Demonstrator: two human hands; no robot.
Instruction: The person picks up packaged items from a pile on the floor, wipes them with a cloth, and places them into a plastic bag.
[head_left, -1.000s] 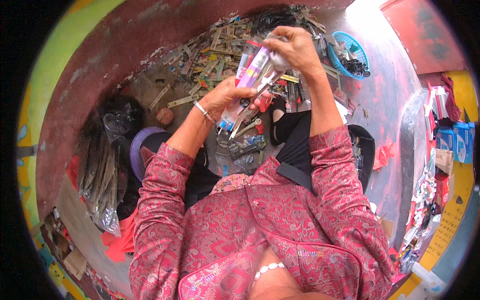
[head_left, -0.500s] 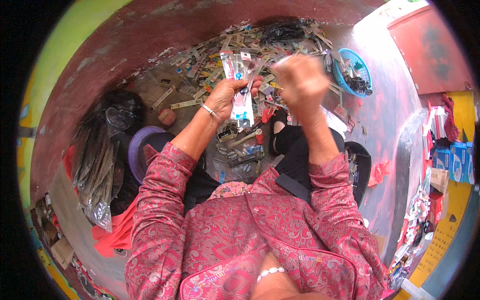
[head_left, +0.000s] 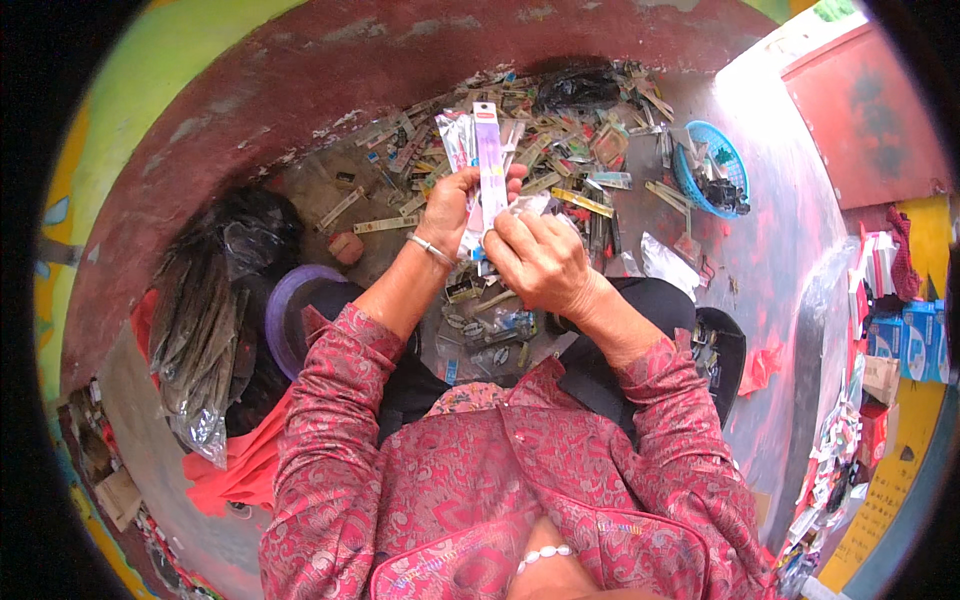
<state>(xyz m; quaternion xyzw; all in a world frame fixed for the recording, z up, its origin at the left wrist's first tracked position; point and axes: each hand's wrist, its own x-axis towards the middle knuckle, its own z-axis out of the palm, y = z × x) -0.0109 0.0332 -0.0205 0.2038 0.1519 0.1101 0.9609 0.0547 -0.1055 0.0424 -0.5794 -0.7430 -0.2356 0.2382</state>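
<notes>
My left hand [head_left: 450, 212] is closed round a small bunch of slim clear plastic packets [head_left: 455, 142], their tops fanned out above the fingers. A long, narrow purple-and-white packaging card [head_left: 489, 160] stands in front of the bunch, its holed end pointing away from me. At the card's lower end, my right hand [head_left: 545, 262] has its fingers pinched together against it. Crumpled clear plastic [head_left: 535, 204] shows just behind the right fingers. The lower ends of the packets are mostly hidden by my hands.
Loose slim packets and cards [head_left: 550, 160] litter the floor ahead, with a black plastic bag [head_left: 580, 92] at the back. A blue basket [head_left: 741, 165] of dark pieces stands right. Long packaged bundles [head_left: 190, 340] and a purple round rim [head_left: 280, 320] lie left.
My right hand, blurred and raised at the right before, has come down and left to the packets. The purple-and-white card now stands in front of the bunch. My left hand stays nearly in place.
</notes>
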